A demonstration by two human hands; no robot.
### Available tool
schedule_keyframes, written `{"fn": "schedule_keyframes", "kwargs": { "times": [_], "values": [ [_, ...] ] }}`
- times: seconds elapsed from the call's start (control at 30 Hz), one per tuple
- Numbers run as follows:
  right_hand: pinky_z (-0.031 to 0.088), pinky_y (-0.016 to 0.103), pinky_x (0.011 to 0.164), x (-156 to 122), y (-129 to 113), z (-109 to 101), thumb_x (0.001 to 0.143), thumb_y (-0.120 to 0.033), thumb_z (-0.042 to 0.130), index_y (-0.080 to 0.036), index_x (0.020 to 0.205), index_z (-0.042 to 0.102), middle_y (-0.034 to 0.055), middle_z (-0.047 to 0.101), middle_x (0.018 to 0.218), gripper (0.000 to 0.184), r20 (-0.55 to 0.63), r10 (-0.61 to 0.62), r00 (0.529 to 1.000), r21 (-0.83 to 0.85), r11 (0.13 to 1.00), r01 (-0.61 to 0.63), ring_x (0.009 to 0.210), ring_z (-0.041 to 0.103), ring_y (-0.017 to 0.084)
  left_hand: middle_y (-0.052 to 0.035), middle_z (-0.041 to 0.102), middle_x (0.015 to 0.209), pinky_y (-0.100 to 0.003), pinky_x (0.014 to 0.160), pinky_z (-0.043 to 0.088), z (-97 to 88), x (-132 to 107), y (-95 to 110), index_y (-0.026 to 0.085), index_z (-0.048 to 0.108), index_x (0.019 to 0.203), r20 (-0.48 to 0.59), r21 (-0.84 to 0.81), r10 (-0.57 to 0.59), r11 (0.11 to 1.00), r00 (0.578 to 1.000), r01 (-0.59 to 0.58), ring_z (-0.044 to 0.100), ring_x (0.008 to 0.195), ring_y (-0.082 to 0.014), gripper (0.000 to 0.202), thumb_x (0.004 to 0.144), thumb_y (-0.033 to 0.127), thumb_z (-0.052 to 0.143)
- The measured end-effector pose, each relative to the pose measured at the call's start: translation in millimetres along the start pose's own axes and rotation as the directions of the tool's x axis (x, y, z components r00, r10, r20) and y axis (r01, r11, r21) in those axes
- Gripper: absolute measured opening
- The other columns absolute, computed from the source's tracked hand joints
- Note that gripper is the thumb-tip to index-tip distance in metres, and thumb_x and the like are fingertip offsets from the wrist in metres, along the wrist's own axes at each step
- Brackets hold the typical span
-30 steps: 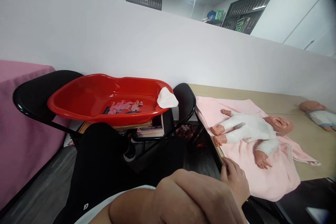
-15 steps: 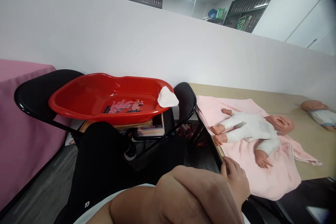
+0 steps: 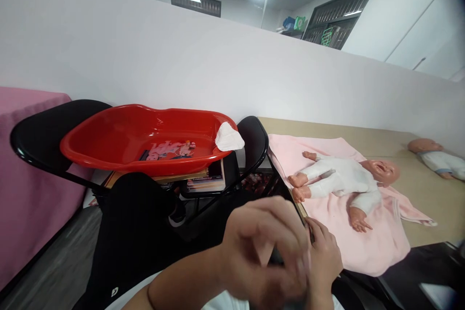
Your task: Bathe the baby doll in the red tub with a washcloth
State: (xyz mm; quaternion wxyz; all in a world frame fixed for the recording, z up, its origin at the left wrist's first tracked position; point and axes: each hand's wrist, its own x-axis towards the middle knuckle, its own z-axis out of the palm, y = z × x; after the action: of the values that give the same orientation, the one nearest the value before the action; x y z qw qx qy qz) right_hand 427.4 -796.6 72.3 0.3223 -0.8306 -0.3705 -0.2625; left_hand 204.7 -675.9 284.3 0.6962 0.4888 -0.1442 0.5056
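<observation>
In the foreground my left hand [image 3: 263, 252] is raised, its fingers and thumb curled round into a loose ring. The hollow shows nothing held, though the fingertips are blurred. Behind it my right hand [image 3: 324, 249] rests at the table's near edge, touching the pink towel [image 3: 378, 247], with thumb and forefinger apart. On this towel a baby doll [image 3: 350, 177] in a white suit lies on its back, feet toward the tub and head to the right. To the left a red baby bathtub [image 3: 119, 147] stands across black chairs, with a white cloth [image 3: 228, 137] over its right rim.
Another doll [image 3: 436, 155] lies at the far right of the beige table [image 3: 428, 193]. Books [image 3: 207, 183] sit on a seat under the tub. A black chair back [image 3: 254, 140] stands between tub and table. Pink fabric [image 3: 32, 155] hangs at the left; a white partition [image 3: 181, 63] runs behind.
My left hand has risen and turned, and its fingers now form a ring. My right hand stays at the table edge. The whole view has shifted slightly.
</observation>
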Motion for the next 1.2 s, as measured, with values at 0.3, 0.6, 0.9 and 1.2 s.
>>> {"fn": "schedule_keyframes", "kwargs": {
  "times": [0.3,0.6,0.9,1.2],
  "values": [
    [0.051,0.043,0.086,2,-1,1,0.125,-0.046,0.046,-0.017,0.121,0.091,0.0168,0.091,0.128,0.054,-0.020,-0.039,0.999,-0.013,0.999,0.039,0.099,0.078,0.032,0.0055,0.051,0.078,-0.022,0.064,0.052,-11.3,18,-32,0.021,0.081,0.083,-0.119,-0.251,-0.122,0.964,0.985,0.089,0.053,0.060,-0.0059,0.035,0.099,0.040,0.106],
    [0.052,0.042,0.087,2,1,4,0.125,-0.045,0.048,-0.017,0.120,0.091,0.0166,0.091,0.127,0.051,-0.036,-0.055,0.998,0.004,0.998,0.056,0.099,0.077,0.031,0.0047,0.054,0.075,-0.023,0.063,0.053,-13.2,17,-40,0.025,0.090,0.085,-0.160,-0.229,-0.146,0.968,0.976,0.108,0.052,0.060,-0.0074,0.026,0.094,0.040,0.110],
    [0.054,0.044,0.089,2,0,5,0.126,-0.051,0.046,-0.019,0.120,0.091,0.0167,0.091,0.128,0.056,-0.012,0.012,1.000,0.040,0.999,-0.011,0.102,0.080,0.032,0.0053,0.049,0.069,-0.024,0.060,0.050,-10.2,18,-40,0.022,0.085,0.071,-0.223,-0.196,-0.186,0.970,0.957,0.143,0.048,0.057,-0.0074,0.036,0.091,0.040,0.111],
    [0.067,0.052,0.107,35,-61,-55,0.120,-0.048,0.069,-0.024,0.137,0.089,0.0150,0.089,0.138,0.036,0.025,0.032,0.999,0.578,0.815,-0.041,0.127,0.084,0.034,0.0045,0.055,0.069,-0.021,0.060,0.052,-14.6,18,-51,0.024,0.091,0.078,-0.202,-0.126,-0.113,0.988,0.973,0.088,0.056,0.059,-0.0079,0.026,0.095,0.034,0.109]
  ]
}}
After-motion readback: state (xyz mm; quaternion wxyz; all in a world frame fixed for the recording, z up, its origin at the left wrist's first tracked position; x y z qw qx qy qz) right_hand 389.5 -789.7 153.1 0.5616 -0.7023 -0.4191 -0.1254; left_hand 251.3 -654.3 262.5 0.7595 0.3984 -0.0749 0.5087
